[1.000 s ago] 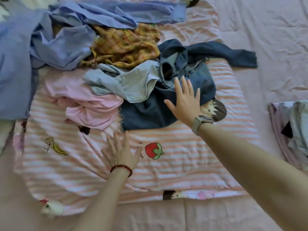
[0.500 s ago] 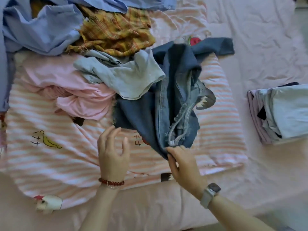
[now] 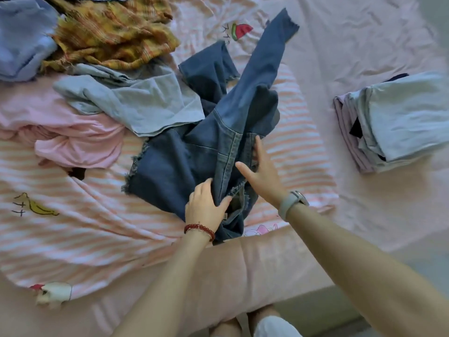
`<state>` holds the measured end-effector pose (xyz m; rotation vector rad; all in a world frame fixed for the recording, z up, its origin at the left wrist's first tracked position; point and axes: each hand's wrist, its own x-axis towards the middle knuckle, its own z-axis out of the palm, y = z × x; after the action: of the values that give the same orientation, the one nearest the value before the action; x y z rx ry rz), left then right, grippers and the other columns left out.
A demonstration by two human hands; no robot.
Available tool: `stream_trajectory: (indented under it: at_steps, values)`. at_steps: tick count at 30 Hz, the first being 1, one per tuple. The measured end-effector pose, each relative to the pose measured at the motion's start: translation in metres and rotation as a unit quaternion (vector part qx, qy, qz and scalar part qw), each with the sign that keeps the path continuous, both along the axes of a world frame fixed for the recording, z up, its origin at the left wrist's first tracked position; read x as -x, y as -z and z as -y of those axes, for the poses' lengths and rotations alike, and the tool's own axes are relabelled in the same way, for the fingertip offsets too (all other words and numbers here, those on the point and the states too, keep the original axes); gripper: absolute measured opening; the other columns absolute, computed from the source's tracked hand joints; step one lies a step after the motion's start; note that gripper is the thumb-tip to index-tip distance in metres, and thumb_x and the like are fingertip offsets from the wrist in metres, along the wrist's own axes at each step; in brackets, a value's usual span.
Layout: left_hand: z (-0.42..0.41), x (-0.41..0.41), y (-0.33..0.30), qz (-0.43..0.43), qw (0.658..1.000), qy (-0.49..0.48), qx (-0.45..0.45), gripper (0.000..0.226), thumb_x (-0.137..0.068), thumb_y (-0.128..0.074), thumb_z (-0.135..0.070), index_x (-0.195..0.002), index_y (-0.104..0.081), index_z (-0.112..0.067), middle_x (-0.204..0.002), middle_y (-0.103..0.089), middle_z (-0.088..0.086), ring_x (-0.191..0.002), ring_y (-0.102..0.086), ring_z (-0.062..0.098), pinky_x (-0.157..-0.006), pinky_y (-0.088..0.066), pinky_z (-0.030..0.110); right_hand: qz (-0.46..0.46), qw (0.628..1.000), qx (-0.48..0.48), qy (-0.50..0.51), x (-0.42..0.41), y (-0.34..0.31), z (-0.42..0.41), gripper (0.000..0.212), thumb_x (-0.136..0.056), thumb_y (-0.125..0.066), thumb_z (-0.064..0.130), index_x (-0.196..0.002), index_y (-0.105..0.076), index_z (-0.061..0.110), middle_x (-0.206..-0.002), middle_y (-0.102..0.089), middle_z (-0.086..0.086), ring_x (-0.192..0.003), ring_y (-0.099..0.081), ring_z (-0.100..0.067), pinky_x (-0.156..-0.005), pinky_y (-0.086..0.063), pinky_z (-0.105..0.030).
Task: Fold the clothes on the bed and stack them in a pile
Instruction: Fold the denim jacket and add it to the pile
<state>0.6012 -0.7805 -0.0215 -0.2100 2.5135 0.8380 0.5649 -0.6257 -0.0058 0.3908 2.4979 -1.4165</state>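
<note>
Nearest me, low in the centre of the frame, my left hand grips the waistband end of the dark denim jeans, thumb on top and fingers curled into the bunched cloth. Just right of it my right hand lies with fingers straight and spread against the seam — touching, not clamped. The jeans sprawl from the near edge of the striped blanket up toward the centre, one frayed leg reaching toward the upper middle.

I judge this denim heavy and stiff for clothing; it should hold a crease but drag when lifted. The waistband is the firm place to hold, one hand at each side, so the legs hang straight.

Half a second ago my right hand was pinching this end and my left hovered empty; now the left has taken hold and the right has let go, and the jeans have spread wider.

Beyond lie the pale blue garment, the pink top and the yellow plaid cloth — unfolded. The folded stack sits at the right edge.
</note>
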Motion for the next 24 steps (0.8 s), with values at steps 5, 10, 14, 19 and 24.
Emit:
stream_trajectory:
  at_steps: [5, 10, 14, 19, 24]
  values:
    - [0.008, 0.001, -0.016, -0.073, 0.97, -0.167, -0.157, 0.016, -0.092, -0.053, -0.011, -0.078, -0.056, -0.006, -0.068, -0.056, 0.004, -0.065, -0.048, 0.018, -0.058, -0.028, 0.025, 0.042, 0.978, 0.106, 0.175, 0.012, -0.004, 0.012, 0.039, -0.088, -0.057, 0.006, -0.127, -0.05, 0.004, -0.092, -0.054, -0.003, -0.084, -0.052, -0.012, -0.073, -0.043, -0.018]
    - [0.047, -0.028, -0.077, -0.076, 0.934, -0.157, -0.311, 0.022, -0.093, -0.05, -0.005, -0.075, -0.055, -0.018, -0.066, -0.059, -0.008, -0.062, -0.053, -0.005, -0.059, -0.042, 0.012, -0.008, 0.992, 0.09, 0.084, -0.066, -0.049, 0.004, 0.02, -0.076, -0.056, -0.003, -0.088, -0.068, 0.008, -0.081, -0.066, -0.008, -0.076, -0.058, -0.012, -0.071, -0.046, -0.021]
    - [0.071, -0.074, -0.104, 0.017, 0.938, -0.092, -0.334, 0.011, -0.088, -0.059, -0.011, -0.081, -0.063, -0.018, -0.071, -0.066, -0.009, -0.068, -0.058, -0.001, -0.064, -0.046, 0.014, 0.009, 0.996, 0.082, -0.016, -0.142, -0.084, -0.006, 0.019, -0.068, -0.053, 0.009, -0.08, -0.065, 0.018, -0.07, -0.064, -0.006, -0.064, -0.058, -0.016, -0.063, -0.047, -0.025]
    - [0.064, -0.068, -0.093, -0.136, 0.944, -0.257, -0.158, 0.013, -0.083, -0.064, -0.003, -0.081, -0.056, -0.013, -0.074, -0.062, 0.0, -0.068, -0.056, -0.001, -0.066, -0.041, 0.018, -0.076, 0.995, 0.065, 0.02, -0.134, -0.077, 0.008, 0.015, -0.082, -0.062, 0.001, -0.089, -0.062, 0.013, -0.08, -0.06, 0.006, -0.073, -0.058, -0.011, -0.069, -0.046, -0.015]
    - [0.058, -0.039, -0.071, -0.157, 0.944, -0.289, -0.036, 0.016, -0.082, -0.068, -0.015, -0.092, -0.066, -0.003, -0.081, -0.051, 0.006, -0.08, -0.048, 0.019, -0.072, -0.033, 0.021, -0.061, 0.981, 0.184, -0.01, -0.082, -0.074, 0.036, 0.051, -0.09, -0.056, 0.008, -0.129, -0.036, 0.034, -0.115, -0.06, -0.003, -0.101, -0.062, -0.013, -0.087, -0.048, -0.026]
